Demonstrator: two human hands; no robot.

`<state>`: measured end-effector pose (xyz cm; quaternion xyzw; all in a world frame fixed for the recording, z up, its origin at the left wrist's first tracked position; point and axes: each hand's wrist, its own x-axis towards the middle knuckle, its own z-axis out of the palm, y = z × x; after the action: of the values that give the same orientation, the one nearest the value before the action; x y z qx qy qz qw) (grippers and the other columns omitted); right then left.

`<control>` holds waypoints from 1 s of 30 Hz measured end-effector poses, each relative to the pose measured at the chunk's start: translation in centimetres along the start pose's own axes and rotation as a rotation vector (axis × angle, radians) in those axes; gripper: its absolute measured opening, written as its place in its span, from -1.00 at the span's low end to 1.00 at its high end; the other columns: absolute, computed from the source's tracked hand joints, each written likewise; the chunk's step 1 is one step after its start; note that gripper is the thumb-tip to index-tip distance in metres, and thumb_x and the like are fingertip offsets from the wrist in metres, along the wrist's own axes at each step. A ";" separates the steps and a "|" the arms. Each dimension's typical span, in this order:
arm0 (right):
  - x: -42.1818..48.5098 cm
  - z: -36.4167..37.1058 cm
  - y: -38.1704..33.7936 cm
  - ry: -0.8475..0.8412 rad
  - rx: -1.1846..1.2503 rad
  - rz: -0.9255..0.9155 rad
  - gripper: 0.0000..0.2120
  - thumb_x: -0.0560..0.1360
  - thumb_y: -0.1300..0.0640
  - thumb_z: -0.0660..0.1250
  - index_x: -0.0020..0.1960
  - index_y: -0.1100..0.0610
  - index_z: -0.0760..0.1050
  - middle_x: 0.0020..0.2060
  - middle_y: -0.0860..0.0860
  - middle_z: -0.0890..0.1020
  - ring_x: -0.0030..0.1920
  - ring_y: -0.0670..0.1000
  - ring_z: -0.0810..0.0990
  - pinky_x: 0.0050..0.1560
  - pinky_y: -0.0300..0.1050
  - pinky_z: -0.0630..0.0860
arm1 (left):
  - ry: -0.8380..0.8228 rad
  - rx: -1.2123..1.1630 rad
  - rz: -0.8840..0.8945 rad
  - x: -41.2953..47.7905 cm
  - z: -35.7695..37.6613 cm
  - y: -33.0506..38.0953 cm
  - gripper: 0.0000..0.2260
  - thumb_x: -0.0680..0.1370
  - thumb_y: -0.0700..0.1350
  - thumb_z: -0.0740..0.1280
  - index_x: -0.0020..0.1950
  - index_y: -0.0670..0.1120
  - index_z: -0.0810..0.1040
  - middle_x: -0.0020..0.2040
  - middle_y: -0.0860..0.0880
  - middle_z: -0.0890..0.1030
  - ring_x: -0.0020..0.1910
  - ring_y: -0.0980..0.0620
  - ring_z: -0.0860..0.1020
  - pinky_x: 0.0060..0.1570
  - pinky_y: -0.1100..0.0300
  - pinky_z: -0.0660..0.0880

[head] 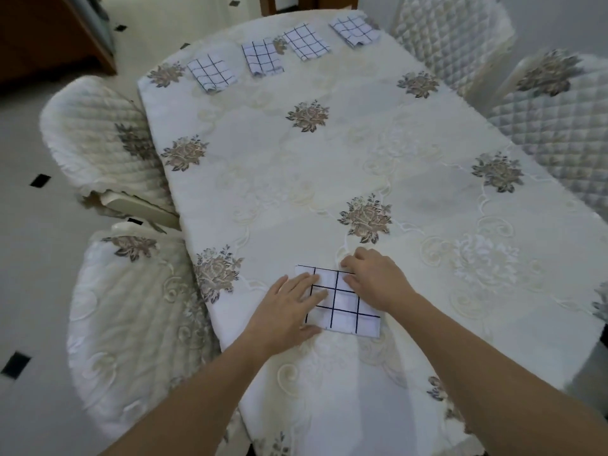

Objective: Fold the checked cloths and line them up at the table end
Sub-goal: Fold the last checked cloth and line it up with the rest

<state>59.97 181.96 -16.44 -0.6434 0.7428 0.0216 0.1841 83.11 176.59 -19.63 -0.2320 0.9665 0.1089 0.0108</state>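
Directly below the camera, at the 6 o'clock end of the bench (329, 166), a checked cloth (343, 306) lies folded into a small white rectangle with dark grid lines. The left hand (289, 307) rests flat on the cloth's 9 o'clock side, its fingers (312, 286) straight and spread over the fabric. The right hand (378, 279) sits on the cloth's 1 o'clock corner with its fingers (350, 263) bent at the edge; whether they pinch the fabric or only press on it cannot be told.

At the far 12 o'clock end of the bench, four more folded checked cloths lie apart from one another in a loose row, from 11 o'clock toward 1 o'clock: the leftmost cloth (212, 72), the second cloth (263, 57), the third cloth (307, 41) and the rightmost cloth (357, 29).

A cream tablecloth (427, 133) embroidered with brown flowers covers the bench. Chairs in quilted covers stand at 9 o'clock (98, 139) and at 3 o'clock (552, 110).
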 end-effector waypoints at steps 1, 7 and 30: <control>-0.1 0.3 0.2 0.014 -0.014 -0.005 -0.70 0.63 -0.06 0.16 0.29 0.02 0.43 0.13 0.03 0.50 0.14 0.12 0.49 0.07 0.05 0.42 | 0.012 0.003 0.000 0.0 -0.1 -0.1 -0.36 0.40 0.23 0.46 0.44 0.08 0.40 0.51 -0.03 0.37 0.48 -0.06 0.34 0.44 -0.11 0.31; -2.5 1.5 0.9 0.016 0.049 0.057 -0.74 0.64 -0.11 0.09 0.09 0.07 0.35 -0.14 0.01 0.61 -0.17 0.14 0.56 -0.11 0.02 0.44 | 0.099 -0.074 -0.221 -0.4 -0.5 0.8 -0.38 0.35 -0.03 0.56 0.38 0.02 0.47 0.45 -0.10 0.45 0.43 -0.13 0.42 0.36 -0.18 0.38; -5.1 3.0 -2.1 0.082 0.543 0.526 -0.79 0.53 -0.12 0.35 -0.07 0.02 0.52 -0.17 -0.05 0.63 -0.13 0.02 0.52 -0.02 -0.02 0.50 | 0.277 -0.531 -1.326 -0.2 -0.4 11.2 -0.83 0.59 0.05 0.32 0.02 -0.05 0.52 -0.02 0.02 0.56 -0.06 -0.04 0.53 -0.15 0.08 0.46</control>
<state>63.22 187.24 -17.25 -0.3591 0.8679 -0.1551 0.3062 78.22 186.31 -16.97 -0.7753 0.5563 0.2799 -0.1048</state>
